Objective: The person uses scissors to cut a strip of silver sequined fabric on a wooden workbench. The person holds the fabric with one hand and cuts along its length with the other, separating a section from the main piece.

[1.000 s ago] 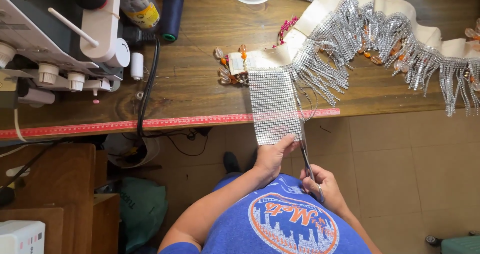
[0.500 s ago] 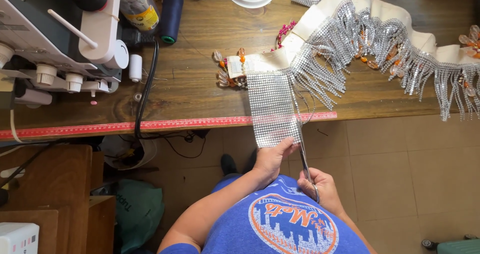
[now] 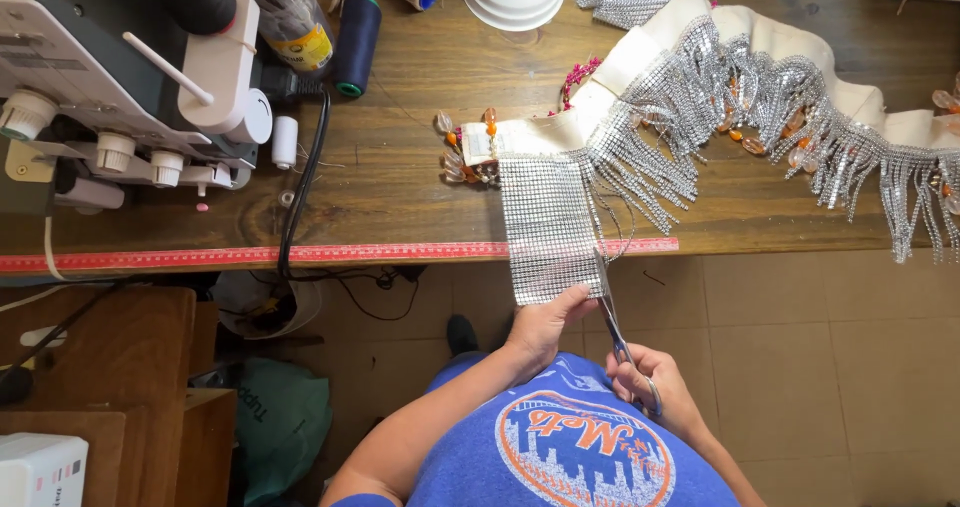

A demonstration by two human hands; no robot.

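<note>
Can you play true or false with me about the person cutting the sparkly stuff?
1. The right hand holds scissors. True.
2. The left hand pinches the bottom edge of the silver mesh strip. True.
3. The mesh strip lies wholly on the wooden table. False: its lower part hangs over the table's front edge.
4. The red tape measure is coiled up. False: it lies flat along the table's front edge.
5. A dark blue thread spool lies on the table beside the white sewing machine. True.
</note>
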